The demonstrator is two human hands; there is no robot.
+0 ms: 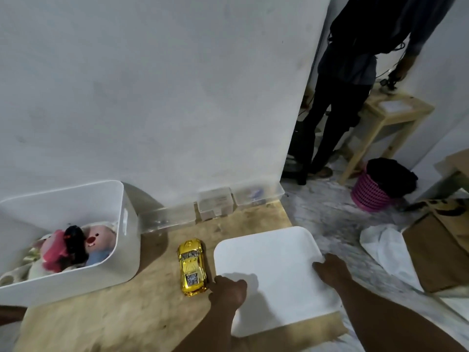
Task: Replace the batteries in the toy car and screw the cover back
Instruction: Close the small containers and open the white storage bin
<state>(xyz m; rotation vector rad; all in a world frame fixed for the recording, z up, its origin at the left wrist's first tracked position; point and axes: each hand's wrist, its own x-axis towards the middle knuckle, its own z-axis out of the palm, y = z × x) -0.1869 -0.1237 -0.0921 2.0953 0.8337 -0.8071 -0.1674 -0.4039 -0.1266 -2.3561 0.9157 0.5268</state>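
Head view: gold toy car (192, 266) sits upright on the wooden worktop (127, 313), its long axis running near to far. Just to its right, the left grip (228, 292) and the right grip (331, 271) clasp opposite edges of a white lid (274, 252). The left grip is nearer, beside the car's near end.

no text, brand or number can be read anywhere. the clear boxes (215, 203) by the wall (152, 97) show pale marks, too blurred to make out.
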